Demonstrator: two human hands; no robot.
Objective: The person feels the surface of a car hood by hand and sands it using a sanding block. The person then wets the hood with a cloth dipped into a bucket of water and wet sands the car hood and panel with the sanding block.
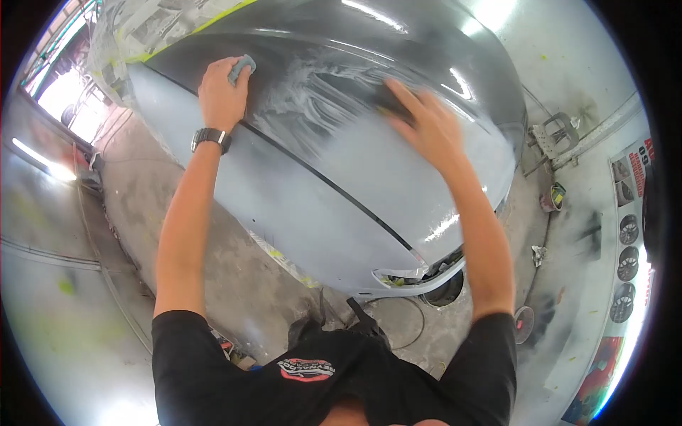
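Observation:
A car hood [376, 163] spreads below me, pale grey at the front and dark toward the windshield, with milky wet streaks across its middle. My left hand [222, 96], wearing a watch [211, 140], is closed on a blue-grey sponge [243, 69] near the hood's left edge. Over the smeared area, my right hand [432, 128] is blurred by motion, its fingers around a dark flat pad [389, 99] pressed to the surface. The pad's exact kind is hard to make out. A light grey fender [277, 192] lies left of the hood seam.
Masking film with yellow-green tape [206, 27] covers the windshield side. At the right wall stand a chair [555, 136] and a small bucket [553, 197]. A black bucket [447, 290] sits under the front corner, beside a looped hose [422, 323] on the floor.

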